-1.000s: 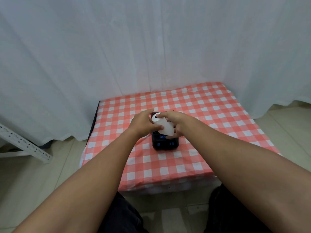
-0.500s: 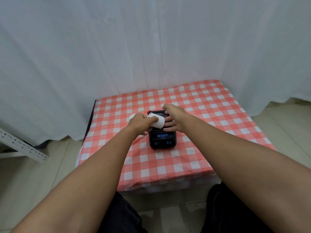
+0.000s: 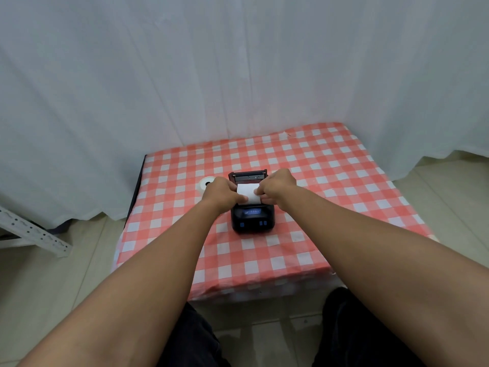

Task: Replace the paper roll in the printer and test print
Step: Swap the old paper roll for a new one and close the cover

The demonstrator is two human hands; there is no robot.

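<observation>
A small black printer [image 3: 252,221] with a lit blue display and blue buttons sits mid-table, its lid [image 3: 248,175] open at the back. A white paper roll [image 3: 248,193] lies in the open bay. My left hand [image 3: 222,193] grips the roll's left end and my right hand [image 3: 276,188] pinches its right side. A second white roll [image 3: 205,184] lies flat on the cloth just left of my left hand, partly hidden by it.
The table [image 3: 344,181] wears a red-and-white checked cloth. A white curtain [image 3: 211,75] hangs close behind it. A perforated metal rack rail [image 3: 34,234] angles in at the left over the tiled floor. My dark-trousered knees are at the table's near edge.
The roll was held above the printer between both hands; it now sits lower, in the open bay, with a hand at each end. The other roll has come into view on the left.
</observation>
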